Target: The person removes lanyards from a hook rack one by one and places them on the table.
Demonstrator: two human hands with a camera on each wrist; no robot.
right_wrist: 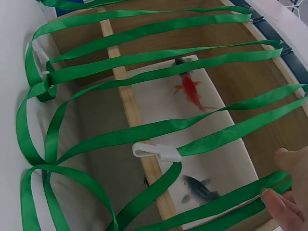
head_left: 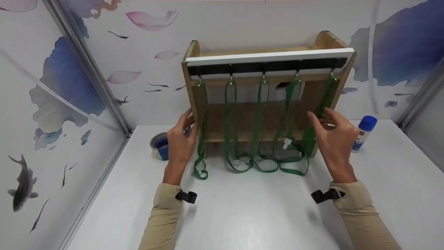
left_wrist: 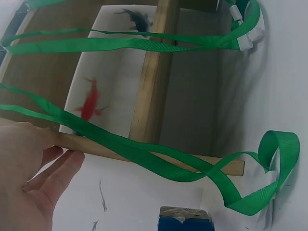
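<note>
A small wooden rack [head_left: 242, 121] stands tilted on the white table. From hooks along its black strip [head_left: 242, 67] hang several green lanyards [head_left: 264, 114], their lower loops lying on the tabletop; some white clips [right_wrist: 166, 153] show on them. My left hand [head_left: 182, 142] grips the rack's left side panel [left_wrist: 110, 153], fingertips along its outer face, beside the leftmost lanyard [left_wrist: 159, 166]. At the other end my right hand [head_left: 336, 139] has thumb and fingers around the rightmost lanyard [right_wrist: 231, 204], close to the right side panel; part of this contact is hidden.
Behind my left hand sits a tape roll [head_left: 159, 144] with blue on it. A blue-capped glue stick [head_left: 364, 133] stands to the right of my right hand. Printed wall panels [head_left: 149, 69] with a metal corner post [head_left: 86, 66] enclose the table.
</note>
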